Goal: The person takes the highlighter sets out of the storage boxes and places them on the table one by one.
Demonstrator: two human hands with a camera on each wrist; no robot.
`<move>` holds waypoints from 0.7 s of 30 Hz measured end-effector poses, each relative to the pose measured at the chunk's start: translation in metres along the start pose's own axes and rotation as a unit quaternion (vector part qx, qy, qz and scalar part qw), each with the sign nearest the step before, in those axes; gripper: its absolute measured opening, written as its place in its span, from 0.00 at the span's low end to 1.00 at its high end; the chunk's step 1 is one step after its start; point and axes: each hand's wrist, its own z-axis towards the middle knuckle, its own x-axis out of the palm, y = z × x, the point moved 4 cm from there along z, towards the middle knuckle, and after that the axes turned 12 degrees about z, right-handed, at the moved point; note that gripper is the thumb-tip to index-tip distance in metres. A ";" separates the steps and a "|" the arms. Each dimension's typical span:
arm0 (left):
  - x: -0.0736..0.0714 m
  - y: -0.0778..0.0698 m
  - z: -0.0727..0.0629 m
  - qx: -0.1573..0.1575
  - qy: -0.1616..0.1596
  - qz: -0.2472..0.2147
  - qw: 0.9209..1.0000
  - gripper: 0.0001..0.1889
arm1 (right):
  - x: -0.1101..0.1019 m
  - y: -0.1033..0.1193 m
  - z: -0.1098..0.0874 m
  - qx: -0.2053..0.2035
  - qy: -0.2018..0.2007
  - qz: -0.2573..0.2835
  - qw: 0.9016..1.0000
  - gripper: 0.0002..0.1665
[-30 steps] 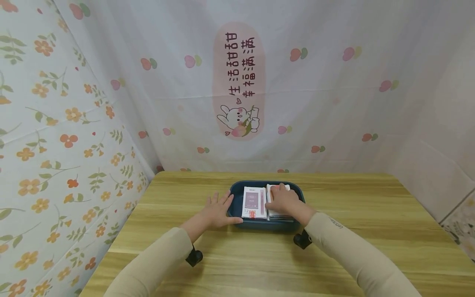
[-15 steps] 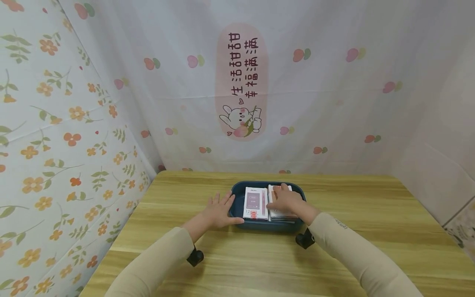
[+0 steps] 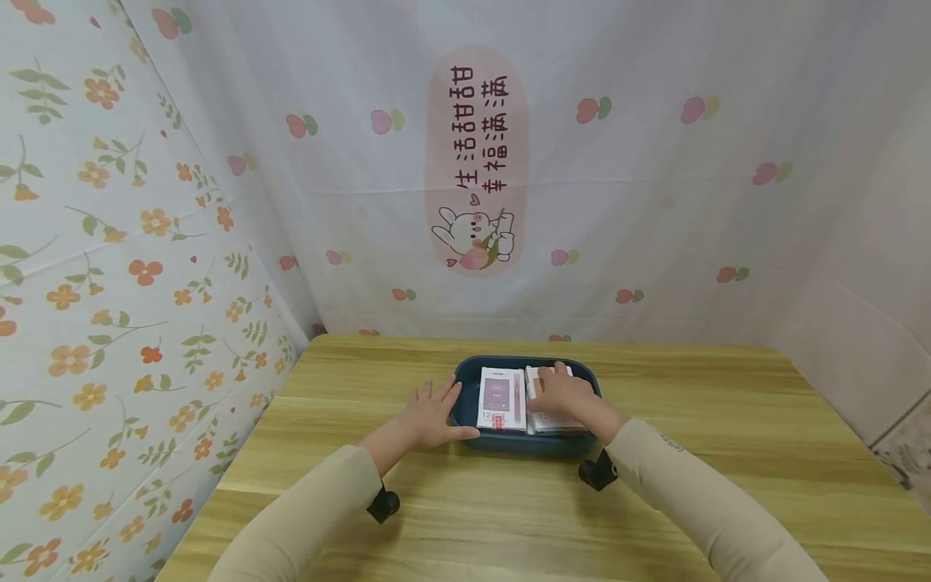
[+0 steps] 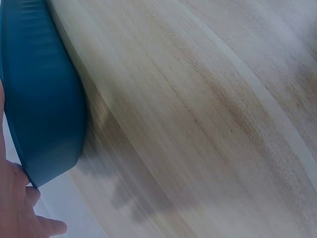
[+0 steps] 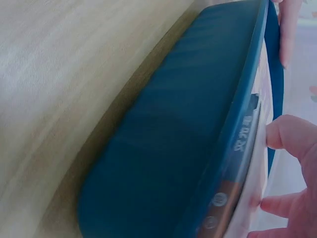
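A dark blue oblong bin (image 3: 509, 444) stands on the table with flat white boxes side by side in it. The left box (image 3: 495, 396) bears a purple panel and a red sticker. My left hand (image 3: 429, 414), fingers spread, rests at the bin's left end, thumb along the front rim. My right hand (image 3: 567, 396) lies over the right-hand white box (image 3: 556, 423) and covers most of its top. In the right wrist view its fingertips (image 5: 277, 131) touch that box's face. A blue and brown printed packet (image 5: 237, 171) shows under it, against the bin wall.
The wood-grain table (image 3: 480, 517) extends around the bin. A white curtain (image 3: 640, 210) with a bunny print hangs behind its far edge, and a flowered cloth (image 3: 138, 323) hangs at the left. Black wrist camera mounts (image 3: 599, 471) stick out below both wrists.
My right hand stays on the right-hand box, its fingers shifting slightly, and the box sits a little lower. My left hand keeps its place. The head view has shifted slightly.
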 end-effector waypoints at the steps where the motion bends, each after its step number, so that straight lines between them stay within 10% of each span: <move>1: 0.000 0.000 0.000 0.000 0.000 -0.001 1.000 0.51 | 0.000 0.000 0.000 0.001 0.004 0.000 1.000 0.46; 21: 0.001 0.000 0.001 -0.010 0.005 0.002 1.000 0.51 | 0.003 -0.002 0.001 -0.029 -0.032 -0.027 0.999 0.45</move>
